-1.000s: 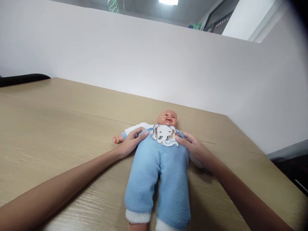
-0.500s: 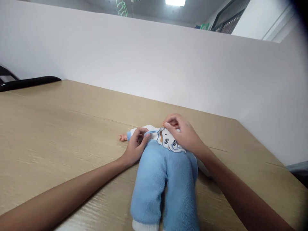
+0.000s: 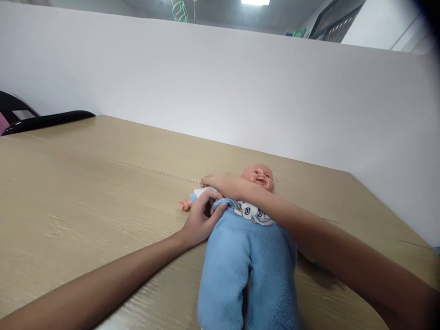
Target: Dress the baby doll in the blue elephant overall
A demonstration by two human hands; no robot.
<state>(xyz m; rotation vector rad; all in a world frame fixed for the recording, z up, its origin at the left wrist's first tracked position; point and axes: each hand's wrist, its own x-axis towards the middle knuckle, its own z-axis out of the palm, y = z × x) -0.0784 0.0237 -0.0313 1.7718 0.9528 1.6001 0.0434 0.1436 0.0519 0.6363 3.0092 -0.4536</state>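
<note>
Light is bright and diffuse. A ceiling lamp [image 3: 255, 2], above and beyond my hands, is burnt out to white. Pale glare streaks the table [image 3: 53, 224] left of my left hand [image 3: 201, 217]; soft shadow lies beneath my right arm [image 3: 330, 243]. Highlights dot the doll's head [image 3: 257, 176]. Far above, rightward, the corner darkens and blurs.
</note>
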